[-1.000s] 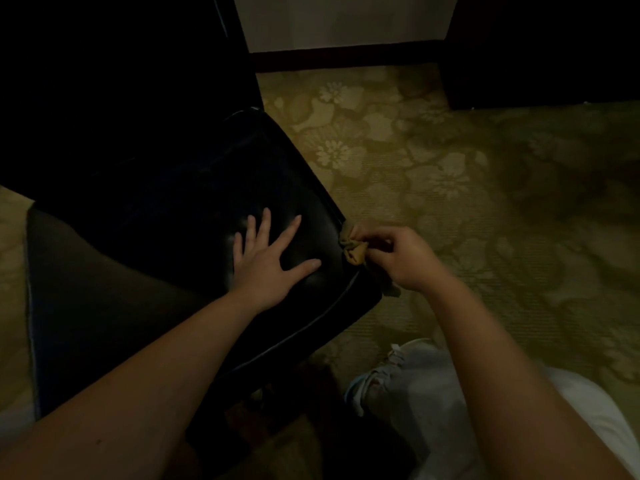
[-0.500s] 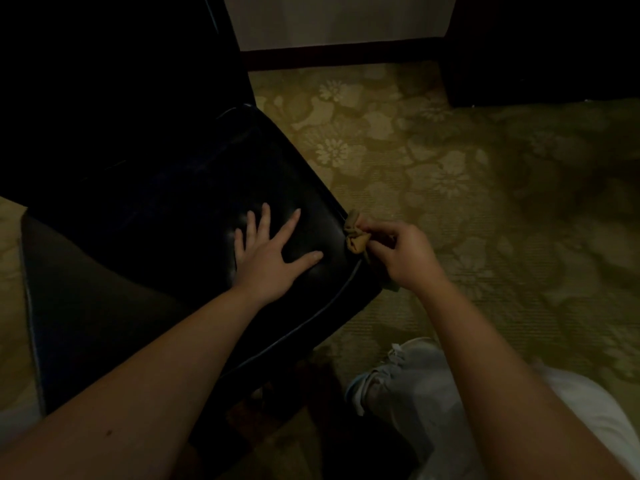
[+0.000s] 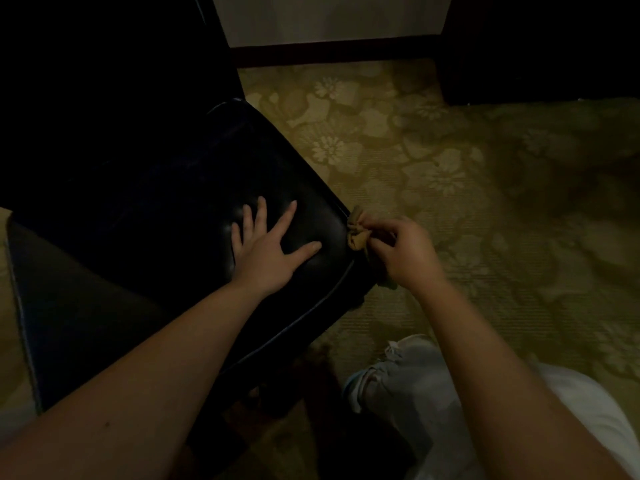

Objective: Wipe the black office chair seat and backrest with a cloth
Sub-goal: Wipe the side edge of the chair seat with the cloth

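The black office chair seat fills the left of the head view, glossy and dark. Its backrest is lost in shadow at the upper left. My left hand lies flat on the seat near its right corner, fingers spread. My right hand pinches a small crumpled tan cloth and holds it against the seat's right edge at the piping. Part of the cloth hangs below my right hand.
A patterned yellow-green carpet covers the floor to the right. Dark furniture stands at the upper right, with a dark skirting board along the far wall. My knee in light trousers is at the bottom.
My right hand has moved the cloth a little up along the seat's right edge. The left hand has stayed flat on the seat.
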`<state>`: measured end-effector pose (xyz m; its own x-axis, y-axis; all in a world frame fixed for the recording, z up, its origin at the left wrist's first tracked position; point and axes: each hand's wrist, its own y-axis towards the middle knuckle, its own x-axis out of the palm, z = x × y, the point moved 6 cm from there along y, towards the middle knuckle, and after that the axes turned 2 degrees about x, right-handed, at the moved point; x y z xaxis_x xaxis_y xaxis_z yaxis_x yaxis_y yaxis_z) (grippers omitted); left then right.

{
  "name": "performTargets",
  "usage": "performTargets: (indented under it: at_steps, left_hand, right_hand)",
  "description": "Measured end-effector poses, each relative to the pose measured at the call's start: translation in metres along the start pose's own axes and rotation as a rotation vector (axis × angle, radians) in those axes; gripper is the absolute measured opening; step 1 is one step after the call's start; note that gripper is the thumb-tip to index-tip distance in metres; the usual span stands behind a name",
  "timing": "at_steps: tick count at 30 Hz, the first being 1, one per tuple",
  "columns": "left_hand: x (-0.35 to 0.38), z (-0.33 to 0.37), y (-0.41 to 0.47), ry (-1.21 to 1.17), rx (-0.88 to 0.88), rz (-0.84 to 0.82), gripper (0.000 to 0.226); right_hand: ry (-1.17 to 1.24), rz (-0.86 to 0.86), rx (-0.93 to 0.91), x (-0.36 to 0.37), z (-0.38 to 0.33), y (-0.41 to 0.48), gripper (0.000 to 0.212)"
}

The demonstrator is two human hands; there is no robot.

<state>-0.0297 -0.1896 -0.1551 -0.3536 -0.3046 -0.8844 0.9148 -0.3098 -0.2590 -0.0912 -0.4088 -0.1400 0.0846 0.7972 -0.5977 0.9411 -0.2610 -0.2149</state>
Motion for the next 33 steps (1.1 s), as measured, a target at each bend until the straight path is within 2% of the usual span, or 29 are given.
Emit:
performTargets:
  at_steps: [5, 10, 13, 21, 33]
  left_hand:
    - [0.001, 0.001, 0.005, 0.002, -0.023, 0.024, 0.083]
    - [0.002, 0.002, 0.009, 0.006, -0.048, 0.025, 0.085]
    - [0.001, 0.003, 0.01, -0.001, -0.047, 0.034, 0.084]
    - [0.002, 0.003, 0.009, 0.018, -0.048, 0.026, 0.083]
    - [0.002, 0.004, 0.013, 0.049, -0.051, 0.048, 0.083]
  right_hand:
    - [0.082, 0.025, 0.053, 0.003, 0.002, 0.005, 0.032]
    - [0.118, -0.022, 0.099, 0.0, 0.009, 0.006, 0.024]
    - [0.065, -0.023, 0.069, -0.002, 0.009, 0.004, 0.023]
    - [-0.076, 0.107, 0.008, 0.005, -0.003, 0.01, 0.029]
    - [-0.168, 0.035, -0.061, 0.01, -0.007, 0.004, 0.029]
